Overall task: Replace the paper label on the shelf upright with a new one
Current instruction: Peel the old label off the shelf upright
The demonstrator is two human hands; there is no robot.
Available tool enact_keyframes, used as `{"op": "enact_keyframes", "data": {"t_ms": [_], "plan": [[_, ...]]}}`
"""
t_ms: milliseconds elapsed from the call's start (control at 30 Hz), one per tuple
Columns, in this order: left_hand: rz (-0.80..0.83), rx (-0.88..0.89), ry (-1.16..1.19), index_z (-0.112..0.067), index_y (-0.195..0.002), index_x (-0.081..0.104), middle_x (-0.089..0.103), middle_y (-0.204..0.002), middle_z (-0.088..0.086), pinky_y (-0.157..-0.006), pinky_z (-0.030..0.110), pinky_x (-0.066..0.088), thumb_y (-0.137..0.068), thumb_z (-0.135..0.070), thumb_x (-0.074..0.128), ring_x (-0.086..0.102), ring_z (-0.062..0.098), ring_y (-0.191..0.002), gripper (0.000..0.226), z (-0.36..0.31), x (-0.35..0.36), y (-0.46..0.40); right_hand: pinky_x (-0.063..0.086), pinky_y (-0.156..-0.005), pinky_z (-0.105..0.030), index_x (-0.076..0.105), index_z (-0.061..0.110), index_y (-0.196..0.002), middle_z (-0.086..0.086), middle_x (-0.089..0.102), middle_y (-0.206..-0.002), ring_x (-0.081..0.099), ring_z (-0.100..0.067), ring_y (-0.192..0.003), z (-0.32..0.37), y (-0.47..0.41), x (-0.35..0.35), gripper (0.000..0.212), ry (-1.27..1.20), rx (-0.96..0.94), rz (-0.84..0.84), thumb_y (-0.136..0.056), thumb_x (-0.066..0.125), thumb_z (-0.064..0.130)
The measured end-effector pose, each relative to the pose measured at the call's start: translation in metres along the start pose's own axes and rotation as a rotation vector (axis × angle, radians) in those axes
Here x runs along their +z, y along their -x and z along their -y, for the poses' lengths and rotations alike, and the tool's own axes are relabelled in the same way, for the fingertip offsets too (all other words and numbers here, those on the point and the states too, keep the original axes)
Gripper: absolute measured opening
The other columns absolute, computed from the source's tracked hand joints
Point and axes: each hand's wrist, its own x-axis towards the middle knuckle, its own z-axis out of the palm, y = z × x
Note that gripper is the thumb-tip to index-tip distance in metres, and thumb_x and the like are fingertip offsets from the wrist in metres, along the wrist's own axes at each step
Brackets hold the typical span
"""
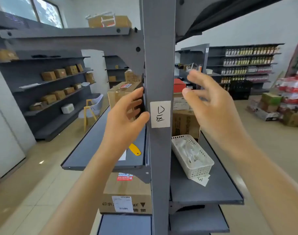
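Open aisle flanks the upright (159,65); boxes (124,94) crowd behind.

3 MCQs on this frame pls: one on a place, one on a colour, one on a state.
1. Where does the white basket sit?
A. On the floor
B. On the shelf right of the upright
C. On the top shelf

2. What colour is the tool on the shelf below the left hand?
A. Yellow
B. Green
C. Red

3. What is the state of the paper label?
A. Crumpled in the right hand
B. Lying in the basket
C. Stuck flat on the upright

Answers:
1 B, it rests on the grey shelf right of the post.
2 A, it is clearly yellow.
3 C, neither hand holds it.
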Motion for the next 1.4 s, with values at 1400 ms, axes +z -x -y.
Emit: {"op": "enact_keyframes", "data": {"t_ms": [1400], "plan": [[0.015,-0.131,0.139,-0.041,-0.12,0.056,0.068,-0.117,-0.015,-0.087,0.029,0.06,-0.083,-0.001,0.073,0.064,0.001,-0.108,0.057,0.04,0.02,0.011,0.062,-0.073,-0.027,0.057,0.033,-0.134,0.008,0.073,-0.121,0.074,-0.006,-0.084,-0.045,-0.004,0.029,0.035,0.01,-0.032,0.096,-0.099,0.062,0.031]]}}
